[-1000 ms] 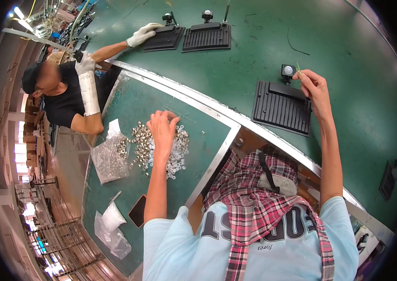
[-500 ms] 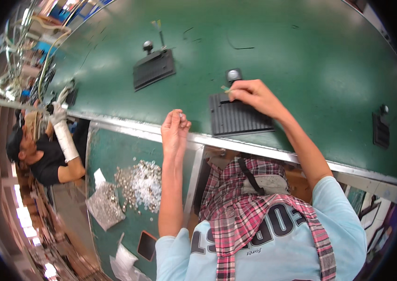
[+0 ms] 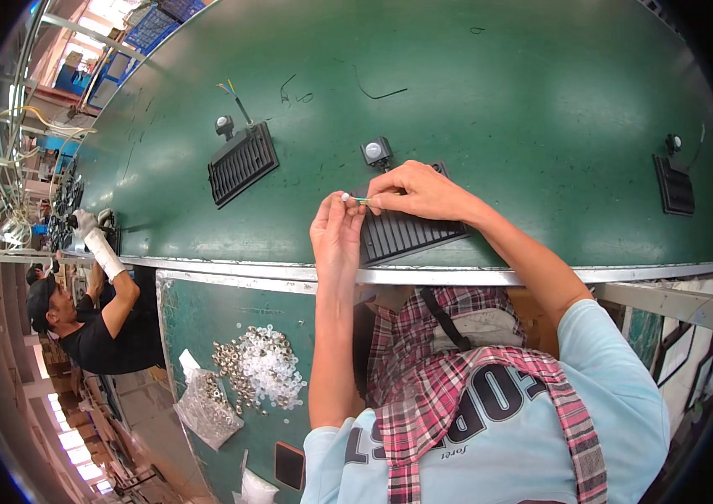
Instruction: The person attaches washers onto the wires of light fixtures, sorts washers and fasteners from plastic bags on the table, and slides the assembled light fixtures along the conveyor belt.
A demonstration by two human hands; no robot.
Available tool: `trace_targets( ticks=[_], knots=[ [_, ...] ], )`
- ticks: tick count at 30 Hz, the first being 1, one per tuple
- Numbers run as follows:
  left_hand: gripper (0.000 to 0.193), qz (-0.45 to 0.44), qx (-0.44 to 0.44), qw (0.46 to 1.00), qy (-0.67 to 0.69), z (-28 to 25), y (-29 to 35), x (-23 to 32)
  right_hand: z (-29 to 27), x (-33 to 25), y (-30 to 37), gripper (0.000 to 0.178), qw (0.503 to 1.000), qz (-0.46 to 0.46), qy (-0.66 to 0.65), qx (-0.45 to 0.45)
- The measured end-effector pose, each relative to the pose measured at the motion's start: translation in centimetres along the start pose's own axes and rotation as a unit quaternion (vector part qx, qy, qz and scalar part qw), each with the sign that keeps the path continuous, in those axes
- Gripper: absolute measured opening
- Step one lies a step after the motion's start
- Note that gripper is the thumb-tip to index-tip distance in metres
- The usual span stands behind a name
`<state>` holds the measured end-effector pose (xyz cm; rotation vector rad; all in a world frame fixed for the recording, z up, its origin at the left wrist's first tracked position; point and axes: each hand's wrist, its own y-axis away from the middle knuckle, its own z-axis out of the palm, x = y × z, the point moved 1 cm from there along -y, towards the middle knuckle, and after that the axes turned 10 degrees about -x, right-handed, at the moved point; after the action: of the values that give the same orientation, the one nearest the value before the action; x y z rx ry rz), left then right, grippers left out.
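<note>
A black finned floodlight [image 3: 402,237] lies on the green workbench in front of me, its sensor head [image 3: 376,152] with a white dome pointing away from me. Over its left part my two hands meet. My left hand [image 3: 336,235] pinches a small whitish round piece [image 3: 345,196] between thumb and fingertips; its exact kind is too small to tell. Thin coloured wire ends [image 3: 361,201] reach up to that piece, pinched in the fingertips of my right hand [image 3: 423,193]. Whether the wires have entered the piece cannot be made out.
Another floodlight [image 3: 243,164] with bare wire ends lies further left, and one [image 3: 674,186] at far right. Black cable scraps [image 3: 381,94] are scattered beyond. On the lower table are mixed metal and white rings [image 3: 265,365], a clear bag [image 3: 207,412] and a dark orange-edged rectangle [image 3: 289,464]. A gloved co-worker [image 3: 92,315] is at left.
My left hand has come up to meet my right hand, and the wire ends now touch or nearly touch the small piece. The floodlight sits slightly turned, and the whole view has shifted.
</note>
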<state>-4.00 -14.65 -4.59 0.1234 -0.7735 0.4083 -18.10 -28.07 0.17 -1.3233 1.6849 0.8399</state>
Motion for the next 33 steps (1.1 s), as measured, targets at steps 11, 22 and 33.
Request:
trace_targets(
  ticks=[11, 22, 33],
  knots=[
    [0.027, -0.015, -0.014, 0.982, -0.187, 0.3, 0.4, 0.7, 0.1, -0.1, 0.0, 0.026, 1.000, -0.005, -0.006, -0.008],
    [0.020, -0.025, -0.023, 0.998, -0.046, 0.3, 0.3, -0.8, 0.6, 0.7, -0.2, 0.024, 0.997, -0.049, -0.052, 0.030],
    [0.023, -0.011, 0.034, 0.968, -0.247, 1.6, 0.0, -1.5, 0.5, 0.8, -0.5, 0.027, 0.994, -0.075, -0.074, 0.031]
  ],
)
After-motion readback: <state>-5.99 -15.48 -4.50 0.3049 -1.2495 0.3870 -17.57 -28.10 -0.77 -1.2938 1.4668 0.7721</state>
